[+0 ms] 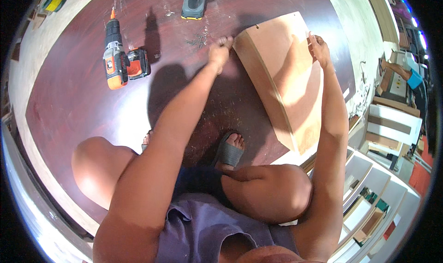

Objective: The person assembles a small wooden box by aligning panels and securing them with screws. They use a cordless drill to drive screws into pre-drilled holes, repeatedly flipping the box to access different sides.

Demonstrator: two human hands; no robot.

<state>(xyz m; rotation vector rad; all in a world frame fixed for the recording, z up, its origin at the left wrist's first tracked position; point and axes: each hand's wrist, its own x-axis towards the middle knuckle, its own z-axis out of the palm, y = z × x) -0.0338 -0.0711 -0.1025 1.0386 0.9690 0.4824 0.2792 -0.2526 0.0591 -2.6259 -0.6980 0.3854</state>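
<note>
By the far corners of the wooden box (271,46), the left hand (220,53) curled and right hand (320,51) bent, their grip impossible to tell.

glossy dark-red panel (69,101), pale floor (362,25), white shelving (354,168) at right, bright lights (422,41)

No words or numbers reading clearly. Orange-and-black drill (114,62) carrying small orange-and-white patch (110,64) on its side, its marking proving too small for making out. Grey tool (193,7) near top edge showing yellow trim along base, any lettering there blurring past reading.
</note>
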